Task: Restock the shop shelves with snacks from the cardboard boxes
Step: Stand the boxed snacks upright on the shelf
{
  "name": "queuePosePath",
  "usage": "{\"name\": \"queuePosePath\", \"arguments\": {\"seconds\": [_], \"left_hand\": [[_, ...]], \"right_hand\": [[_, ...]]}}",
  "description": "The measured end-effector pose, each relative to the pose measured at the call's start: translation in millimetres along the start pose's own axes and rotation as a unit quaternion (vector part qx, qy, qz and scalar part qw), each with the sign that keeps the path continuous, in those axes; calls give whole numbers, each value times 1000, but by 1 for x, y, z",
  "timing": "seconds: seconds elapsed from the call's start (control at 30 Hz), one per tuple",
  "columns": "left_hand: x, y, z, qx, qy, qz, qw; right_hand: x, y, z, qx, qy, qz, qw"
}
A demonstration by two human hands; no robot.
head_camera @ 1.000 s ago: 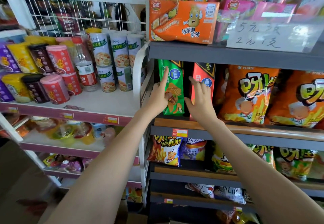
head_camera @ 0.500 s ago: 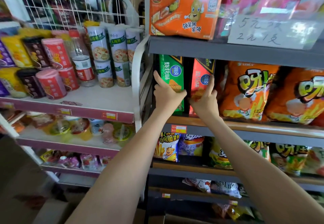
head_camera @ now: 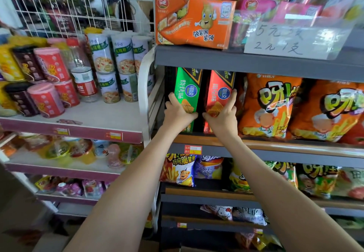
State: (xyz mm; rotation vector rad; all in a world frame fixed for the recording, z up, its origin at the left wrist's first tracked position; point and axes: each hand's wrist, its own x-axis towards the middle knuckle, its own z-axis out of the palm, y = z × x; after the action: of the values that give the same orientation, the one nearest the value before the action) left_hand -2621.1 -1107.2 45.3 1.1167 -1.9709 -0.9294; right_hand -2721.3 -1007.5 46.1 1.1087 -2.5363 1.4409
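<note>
Forearms reach up and forward from the bottom of the view, converging on the middle shelf. The left hand (head_camera: 178, 114) grips the green box (head_camera: 189, 94) low down, fingers curled round its left edge and thumb across the front. The right hand (head_camera: 222, 116) holds the red box (head_camera: 221, 92) the same way, fingers up its right edge. Both boxes stand upright on end, side by side with a narrow dark gap between them, their bases on the shelf (head_camera: 285, 146) behind its wooden lip.

The step in hand looks like seating and squaring these two snack boxes at the shelf's left end. The red box sits just beside the orange bags (head_camera: 269, 106) to its right, and may be touching them. Both tops come close under the shelf above.

Next, judging from this, each box wants a straight push back until flush, kept upright so the tops do not catch overhead, then both hands let go and return for more stock. No cardboard supply box can be made out clearly here.

Higher up, an orange carton (head_camera: 195, 23) and a handwritten price card (head_camera: 285, 39) sit on the upper shelf. Off to the left, a white rack (head_camera: 145, 86) carries stacked canisters (head_camera: 49, 82).
</note>
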Motion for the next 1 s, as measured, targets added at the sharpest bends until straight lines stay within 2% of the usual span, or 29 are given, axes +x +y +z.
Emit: {"name": "queuePosePath", "arguments": {"seconds": [0.27,0.47,0.6,0.73,0.83,1.0], "left_hand": [[-8,2,9,-23,37,11,999],[-9,2,10,61,51,-9,997],[-9,1,8,43,17,20,999],[-15,9,11,44,47,0,998],[-20,12,12,52,65,-32,996],[-24,10,6,84,24,-7,996]], "right_hand": [[1,4,9,25,16,23,999],[-1,7,10,10,11,-21,1000],[-1,5,9,25,19,9,999],[-1,2,6,26,-6,30,999],[-5,0,1,-5,-17,41,999],[-19,1,-12,-77,-15,4,997]]}}
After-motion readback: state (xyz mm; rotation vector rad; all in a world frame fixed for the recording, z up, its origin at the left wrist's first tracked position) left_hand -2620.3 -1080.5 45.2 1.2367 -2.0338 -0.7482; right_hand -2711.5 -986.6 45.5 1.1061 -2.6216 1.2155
